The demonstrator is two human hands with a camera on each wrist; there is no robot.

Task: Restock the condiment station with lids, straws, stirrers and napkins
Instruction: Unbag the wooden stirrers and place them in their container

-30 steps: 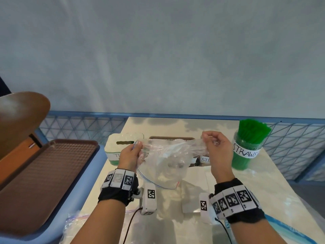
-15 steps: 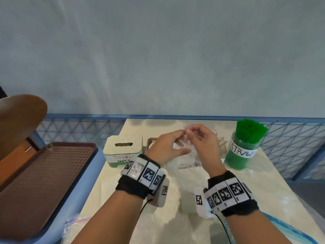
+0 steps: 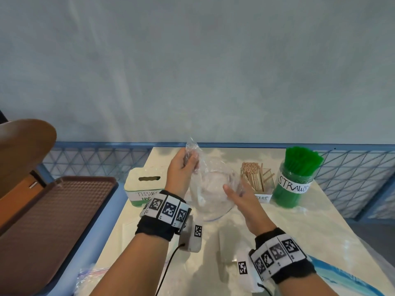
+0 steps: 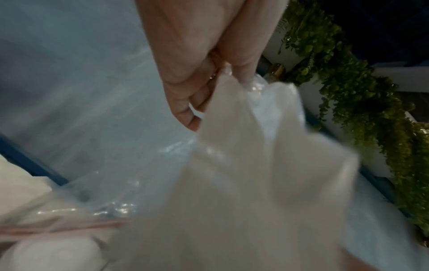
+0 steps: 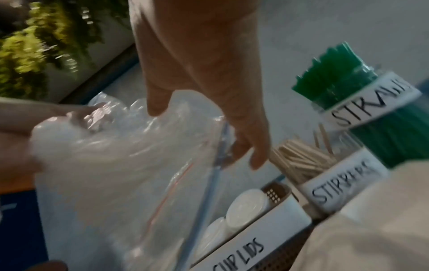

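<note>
My left hand (image 3: pixel 189 161) (image 4: pixel 223 77) pinches a corner of a clear plastic zip bag (image 3: pixel 213 189) (image 4: pixel 255 183) (image 5: pixel 116 165) and holds it up above the back of the table, mouth hanging down. My right hand (image 3: pixel 235 189) (image 5: pixel 204 133) is spread at the bag's zip edge, fingers straight, thumb against the film. Below the bag, white cup lids (image 5: pixel 248 205) lie in a bin labelled CUP LIDS; the head view hides them. To the right stand the wooden stirrers (image 3: pixel 253 176) (image 5: pixel 299 157) and the jar of green straws (image 3: pixel 299 163) (image 5: pixel 348 73). The tissue box (image 3: pixel 145 184) is to the left.
A pale table (image 3: pixel 288 227) carries the station. A brown tray (image 3: pixel 53 221) lies on the blue surface to the left, beside a brown chair back (image 3: pixel 23 142). A blue mesh railing (image 3: pixel 96 159) runs behind. More plastic bags lie at the near-left (image 3: pixel 89 278) and near-right (image 3: pixel 363 274) edges.
The bag was stretched between both hands, then both hands met over the lid bin. Now the left hand has raised the bag by one corner and the right hand has dropped to its mouth.
</note>
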